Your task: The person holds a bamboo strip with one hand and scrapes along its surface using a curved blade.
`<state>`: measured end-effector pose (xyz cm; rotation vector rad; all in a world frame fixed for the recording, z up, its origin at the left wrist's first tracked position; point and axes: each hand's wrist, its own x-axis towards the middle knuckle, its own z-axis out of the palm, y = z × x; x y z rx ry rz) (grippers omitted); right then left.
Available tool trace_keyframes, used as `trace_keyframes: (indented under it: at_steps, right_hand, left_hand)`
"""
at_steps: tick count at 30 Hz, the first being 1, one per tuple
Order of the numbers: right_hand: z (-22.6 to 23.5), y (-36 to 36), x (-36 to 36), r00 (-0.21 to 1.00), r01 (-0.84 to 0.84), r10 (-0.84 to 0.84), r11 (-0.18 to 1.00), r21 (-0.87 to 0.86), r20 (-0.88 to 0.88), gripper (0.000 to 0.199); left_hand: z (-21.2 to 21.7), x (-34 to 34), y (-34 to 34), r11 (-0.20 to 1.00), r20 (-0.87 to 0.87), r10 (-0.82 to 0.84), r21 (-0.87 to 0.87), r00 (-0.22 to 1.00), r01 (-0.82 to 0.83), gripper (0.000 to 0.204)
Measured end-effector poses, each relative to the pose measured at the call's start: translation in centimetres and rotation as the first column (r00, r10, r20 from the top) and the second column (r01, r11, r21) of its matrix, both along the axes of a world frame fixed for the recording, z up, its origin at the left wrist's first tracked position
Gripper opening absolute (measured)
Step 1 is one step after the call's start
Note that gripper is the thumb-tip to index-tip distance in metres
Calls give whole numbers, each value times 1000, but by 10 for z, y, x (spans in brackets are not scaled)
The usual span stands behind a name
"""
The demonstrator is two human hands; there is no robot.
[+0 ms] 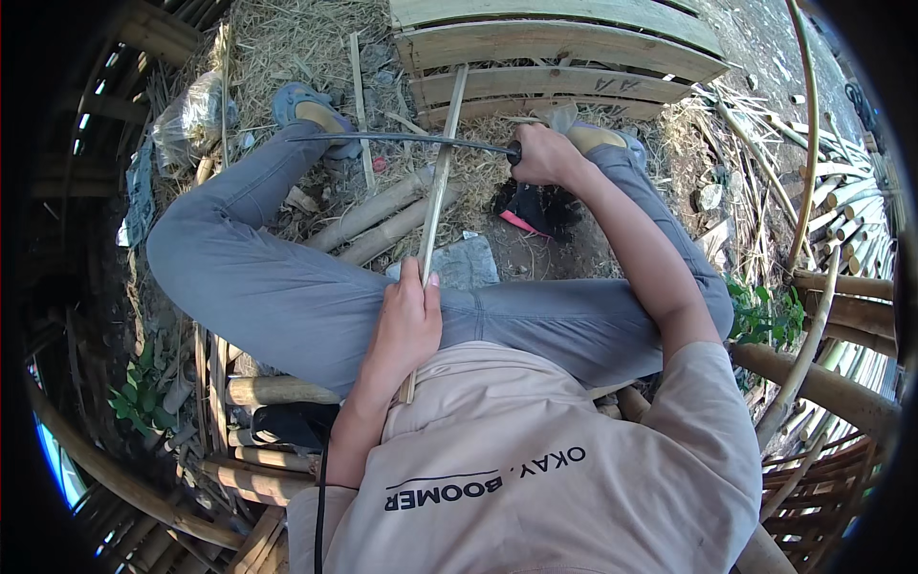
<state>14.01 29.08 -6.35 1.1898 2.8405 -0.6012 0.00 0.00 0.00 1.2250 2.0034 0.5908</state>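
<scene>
My left hand is closed round the lower part of a long, pale bamboo strip, close to my waist. The strip slants up and away between my legs, its far end near a slatted wooden crate. In my right hand, farther out, is the dark handle of a long, thin-bladed knife. Its blade points left and crosses the strip's upper part. Whether the edge is biting into the strip cannot be made out. Below my right hand, a dark thing with a pink edge lies on the ground.
The slatted wooden crate stands ahead. Two bamboo poles and a grey flat piece lie between my legs. A clear plastic bag sits at left; cut bamboo is stacked at right. Straw covers the ground.
</scene>
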Motion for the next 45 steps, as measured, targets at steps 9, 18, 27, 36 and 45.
trace_keyframes:
  at_steps: [9,18,27,36,45]
  right_hand:
    - [13,-17,7,996,-94,94,990,-104,-5,27]
    - [1,-15,1,1000,4,-1,993,-115,30,37]
    - [-16,7,10,989,142,-137,983,-118,48,40]
    - [-22,16,5,1000,30,-30,999,-45,-5,39]
    - [-25,23,5,993,111,-111,994,-5,-29,32]
  left_hand:
    - [4,5,0,997,-5,39,66,999,-38,22]
    - [2,4,1,992,-54,23,128,998,-16,20]
    - [9,9,4,997,-67,26,80,997,-21,20]
    - [2,0,5,999,-8,9,53,1000,-8,20]
    - [3,1,2,997,8,34,66,999,-35,20]
